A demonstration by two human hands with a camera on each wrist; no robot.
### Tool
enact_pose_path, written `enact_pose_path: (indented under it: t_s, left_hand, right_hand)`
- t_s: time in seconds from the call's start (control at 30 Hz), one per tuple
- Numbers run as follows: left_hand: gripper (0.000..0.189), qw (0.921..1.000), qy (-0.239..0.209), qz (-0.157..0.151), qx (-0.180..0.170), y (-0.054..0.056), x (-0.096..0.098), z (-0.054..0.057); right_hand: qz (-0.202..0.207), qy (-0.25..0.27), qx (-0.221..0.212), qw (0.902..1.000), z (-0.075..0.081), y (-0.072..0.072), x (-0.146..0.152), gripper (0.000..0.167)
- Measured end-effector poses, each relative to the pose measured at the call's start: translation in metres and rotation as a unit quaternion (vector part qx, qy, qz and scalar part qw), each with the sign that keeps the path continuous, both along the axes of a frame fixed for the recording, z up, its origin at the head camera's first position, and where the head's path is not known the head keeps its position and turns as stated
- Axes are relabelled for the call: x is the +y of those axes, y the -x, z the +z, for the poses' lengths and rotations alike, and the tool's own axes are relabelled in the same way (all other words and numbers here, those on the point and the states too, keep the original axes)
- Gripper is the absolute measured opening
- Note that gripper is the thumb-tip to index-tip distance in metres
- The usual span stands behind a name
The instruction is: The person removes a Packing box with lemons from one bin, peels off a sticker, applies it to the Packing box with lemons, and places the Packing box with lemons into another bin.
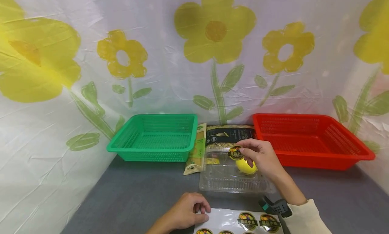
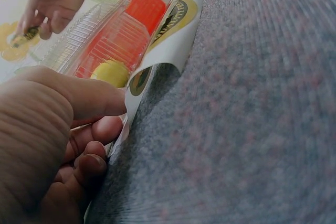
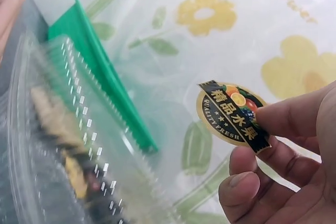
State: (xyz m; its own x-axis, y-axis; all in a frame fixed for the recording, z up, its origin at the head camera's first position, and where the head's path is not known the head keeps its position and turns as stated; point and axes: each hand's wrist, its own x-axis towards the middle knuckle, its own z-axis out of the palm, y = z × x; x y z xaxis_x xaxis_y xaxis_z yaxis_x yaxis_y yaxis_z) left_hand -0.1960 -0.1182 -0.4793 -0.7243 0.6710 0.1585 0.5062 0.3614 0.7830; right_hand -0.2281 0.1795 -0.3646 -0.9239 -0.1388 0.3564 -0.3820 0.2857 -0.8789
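My right hand point(image 1: 261, 156) pinches a round black-and-gold fruit sticker point(image 3: 233, 113) by one edge, between thumb and fingers. It holds the sticker above a clear plastic clamshell box point(image 1: 222, 185). A yellow round fruit point(image 1: 246, 166) shows through the plastic on the box's right side. At the front, my left hand point(image 1: 189, 212) pinches the left edge of a white sticker sheet point(image 1: 220, 215). In the left wrist view the sheet's edge bends up by the thumb, and the fingertips are partly hidden. Several round stickers point(image 1: 247, 221) remain on the sheet.
A green basket point(image 1: 152, 155) stands at the back left and a red basket point(image 1: 316, 159) at the back right. Between them lie a tan packet point(image 1: 196, 156) and a dark-labelled pasta bag point(image 1: 229, 133). Behind hangs a flowered curtain point(image 1: 164, 92).
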Motion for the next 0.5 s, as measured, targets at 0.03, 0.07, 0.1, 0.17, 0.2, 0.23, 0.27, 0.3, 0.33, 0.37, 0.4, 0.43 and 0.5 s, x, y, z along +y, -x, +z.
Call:
enact_pose_path:
  t_s: [0.03,0.07,0.1,0.17,0.2,0.23,0.27,0.3,0.33,0.37,0.4,0.43,0.5]
  left_hand:
    - [0.010,1.0000,0.000,0.000,-0.001,0.000,0.000,0.001]
    - [0.010,1.0000,0.000,0.000,-0.003,0.000,0.000,0.001]
    - [0.010,1.0000,0.001,0.000,-0.004,0.001,0.000,0.002]
    - [0.009,1.0000,0.002,0.000,-0.004,0.001,0.000,0.003]
    - [0.009,1.0000,0.001,-0.001,-0.006,0.002,0.000,0.004]
    - [0.009,0.9999,-0.003,-0.004,-0.009,0.002,0.000,0.004]
    - [0.008,0.9999,-0.007,-0.006,-0.014,0.002,0.000,0.005]
    - [0.007,0.9997,-0.013,-0.007,-0.018,0.002,0.000,0.007]
    - [0.007,0.9995,-0.019,-0.010,-0.022,0.001,0.000,0.009]
    - [0.006,0.9994,-0.025,-0.011,-0.023,0.001,-0.001,0.012]
    - [0.004,0.9993,-0.030,-0.012,-0.020,0.000,-0.001,0.016]
    - [0.003,0.9992,-0.036,-0.010,-0.015,0.000,-0.002,0.020]
    - [0.007,0.9989,-0.046,-0.003,0.011,0.000,-0.003,0.032]
  right_hand:
    - [-0.002,0.000,-0.005,1.0000,-0.001,0.002,0.001,0.018]
    - [-0.004,0.000,-0.011,0.9999,-0.002,0.004,0.001,0.018]
    - [-0.005,-0.001,-0.016,0.9999,-0.004,0.006,0.002,0.019]
    - [-0.005,0.005,-0.026,0.9996,-0.007,0.010,0.004,0.019]
    - [-0.004,0.008,-0.029,0.9995,-0.009,0.011,0.005,0.020]
    - [-0.003,0.011,-0.031,0.9994,-0.012,0.013,0.005,0.020]
    - [-0.002,0.014,-0.033,0.9993,-0.014,0.014,0.006,0.020]
    - [-0.001,0.018,-0.036,0.9992,-0.016,0.014,0.007,0.020]
    - [0.001,0.020,-0.036,0.9991,-0.018,0.014,0.007,0.021]
    - [0.003,0.022,-0.037,0.9991,-0.019,0.014,0.006,0.021]
    - [0.005,0.024,-0.037,0.9990,-0.019,0.014,0.006,0.021]
    - [0.008,0.027,-0.037,0.9989,-0.020,0.013,0.005,0.020]
    - [0.012,0.029,-0.035,0.9989,-0.019,0.013,0.004,0.020]
